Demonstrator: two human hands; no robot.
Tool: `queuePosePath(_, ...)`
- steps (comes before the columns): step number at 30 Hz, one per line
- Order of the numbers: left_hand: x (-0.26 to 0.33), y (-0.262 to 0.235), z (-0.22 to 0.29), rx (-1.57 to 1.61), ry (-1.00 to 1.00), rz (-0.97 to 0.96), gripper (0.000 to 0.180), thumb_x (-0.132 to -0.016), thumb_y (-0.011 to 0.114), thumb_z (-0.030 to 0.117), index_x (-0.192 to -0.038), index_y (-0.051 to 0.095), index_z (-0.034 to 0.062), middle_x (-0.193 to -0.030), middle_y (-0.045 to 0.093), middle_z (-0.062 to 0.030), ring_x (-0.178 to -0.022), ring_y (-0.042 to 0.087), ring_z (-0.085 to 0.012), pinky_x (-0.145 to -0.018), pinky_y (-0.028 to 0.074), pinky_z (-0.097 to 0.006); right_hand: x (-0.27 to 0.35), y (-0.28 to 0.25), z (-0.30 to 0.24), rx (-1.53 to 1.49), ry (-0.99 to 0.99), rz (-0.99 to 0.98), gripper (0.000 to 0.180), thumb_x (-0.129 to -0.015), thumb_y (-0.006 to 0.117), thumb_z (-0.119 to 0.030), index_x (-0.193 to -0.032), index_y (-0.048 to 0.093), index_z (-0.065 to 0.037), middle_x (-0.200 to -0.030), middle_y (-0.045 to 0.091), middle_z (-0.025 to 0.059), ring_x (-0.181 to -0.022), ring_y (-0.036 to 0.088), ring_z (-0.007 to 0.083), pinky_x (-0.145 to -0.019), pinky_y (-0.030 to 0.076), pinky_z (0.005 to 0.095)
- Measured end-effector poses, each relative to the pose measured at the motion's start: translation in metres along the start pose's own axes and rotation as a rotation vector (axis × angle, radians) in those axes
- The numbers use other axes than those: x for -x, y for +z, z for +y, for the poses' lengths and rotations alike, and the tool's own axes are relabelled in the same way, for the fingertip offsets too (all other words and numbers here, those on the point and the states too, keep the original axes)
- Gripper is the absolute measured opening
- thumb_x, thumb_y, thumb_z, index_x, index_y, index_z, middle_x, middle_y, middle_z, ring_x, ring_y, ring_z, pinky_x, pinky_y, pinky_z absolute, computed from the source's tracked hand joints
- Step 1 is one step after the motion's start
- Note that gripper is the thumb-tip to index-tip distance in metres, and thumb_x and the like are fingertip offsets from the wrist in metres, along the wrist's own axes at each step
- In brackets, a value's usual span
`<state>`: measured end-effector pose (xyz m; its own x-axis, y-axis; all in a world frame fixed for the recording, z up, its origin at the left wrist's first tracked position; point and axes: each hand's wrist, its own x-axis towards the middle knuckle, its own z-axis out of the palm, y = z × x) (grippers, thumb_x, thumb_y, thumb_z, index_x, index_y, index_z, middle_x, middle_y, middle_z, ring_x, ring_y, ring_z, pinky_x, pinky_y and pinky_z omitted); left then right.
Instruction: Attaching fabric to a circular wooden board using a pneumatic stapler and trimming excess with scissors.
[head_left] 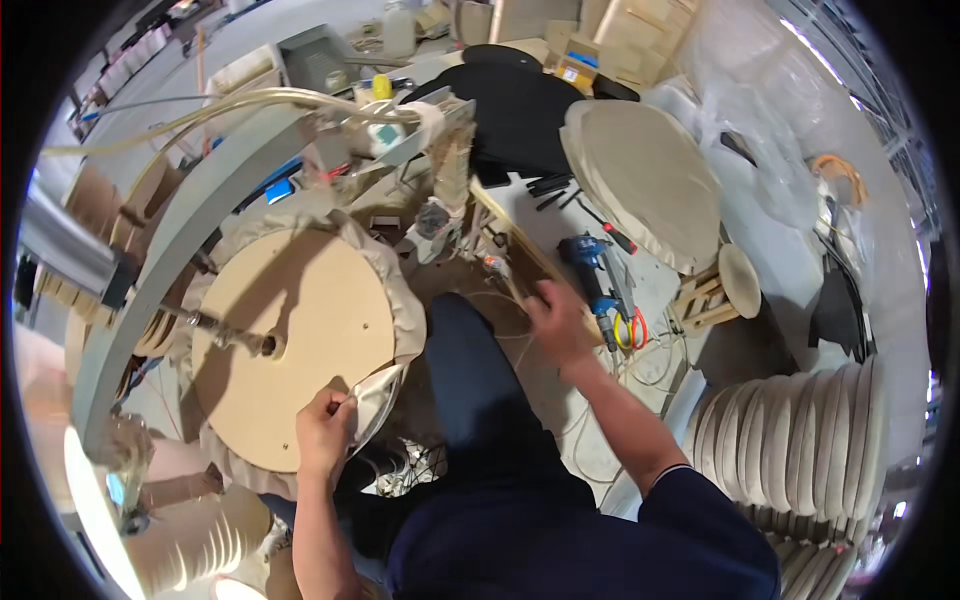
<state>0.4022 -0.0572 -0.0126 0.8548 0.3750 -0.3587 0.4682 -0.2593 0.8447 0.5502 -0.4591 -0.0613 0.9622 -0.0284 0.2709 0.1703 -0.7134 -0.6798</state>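
Observation:
A round pale wooden board (330, 290) lies at the left, ringed by loose, gathered beige fabric (405, 300). A metal rod (225, 332) comes down onto the board's centre from the curved grey frame (190, 205). My left hand (325, 430) pinches the fabric at the board's near right edge, where a lighter fold shows. To the right, my right hand (560, 325) is over the wooden edge of the bench, beside a thin lever-like piece (508, 278). Its fingers are smeared by motion, and whether it holds anything cannot be made out.
On the bench right lie a blue and black air stapler (588, 275), a red-handled screwdriver (620, 238) and a stack of beige round fabric pieces (650, 180). Black round pieces (530, 115) stand behind. Several beige padded discs (790, 440) are stacked near right.

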Motion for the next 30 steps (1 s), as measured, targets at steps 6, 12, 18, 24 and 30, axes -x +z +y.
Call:
queuePosePath(6,-0.018,0.011,0.001,-0.052,0.144,-0.011,0.012,-0.092,0.077,0.013,-0.088,0.071,0.0031,-0.07,0.065,0.0009,-0.064,0.056,-0.008,-0.06,0.048,-0.029,-0.039,-0.059,0.077,0.528,0.047,0.079,0.059,-0.083,0.079,-0.031,-0.127,0.058,0.002,-0.116,0.065,0.0282,-0.112,0.061,0.0472,-0.099,0.049,0.0533)
queuePosePath(12,-0.021,0.009,-0.002,-0.026,0.07,-0.018,0.016,-0.091,0.08,0.017,-0.086,0.07,0.0053,-0.068,0.063,0.0015,-0.061,0.053,-0.0079,-0.058,0.045,-0.028,-0.068,-0.06,0.083,0.573,0.309,-0.132,0.076,-0.084,0.078,-0.041,-0.139,0.05,0.004,-0.122,0.068,0.0327,-0.114,0.066,0.0486,-0.098,0.052,0.0544)
queuePosePath(18,-0.026,0.012,-0.004,0.023,0.054,-0.032,0.018,-0.091,0.079,0.02,-0.086,0.07,0.0054,-0.07,0.064,-0.0005,-0.063,0.054,-0.01,-0.06,0.046,-0.03,-0.095,-0.079,0.106,0.484,0.203,-0.298,0.047,-0.087,0.072,-0.027,-0.118,0.057,0.006,-0.093,0.073,0.0256,-0.078,0.073,0.0397,-0.073,0.058,0.047)
queuePosePath(24,-0.028,0.018,0.0,-0.04,0.084,0.019,0.018,-0.091,0.077,0.023,-0.088,0.071,0.0059,-0.073,0.069,-0.0063,-0.065,0.063,-0.0176,-0.064,0.051,-0.034,-0.095,-0.098,0.056,-0.201,0.539,-0.219,0.018,-0.094,0.07,-0.018,-0.093,0.059,-0.004,-0.064,0.056,0.0019,-0.045,0.05,0.013,-0.041,0.038,0.0306)
queuePosePath(30,-0.025,0.027,0.017,-0.065,0.09,0.077,0.019,-0.091,0.077,0.023,-0.087,0.071,0.0059,-0.075,0.071,-0.0062,-0.066,0.064,-0.0185,-0.067,0.052,-0.034,-0.013,-0.068,-0.055,-0.404,0.411,-0.615,0.017,-0.098,0.071,-0.02,-0.088,0.068,-0.007,-0.065,0.063,0.0004,-0.05,0.059,0.0113,-0.049,0.048,0.0289)
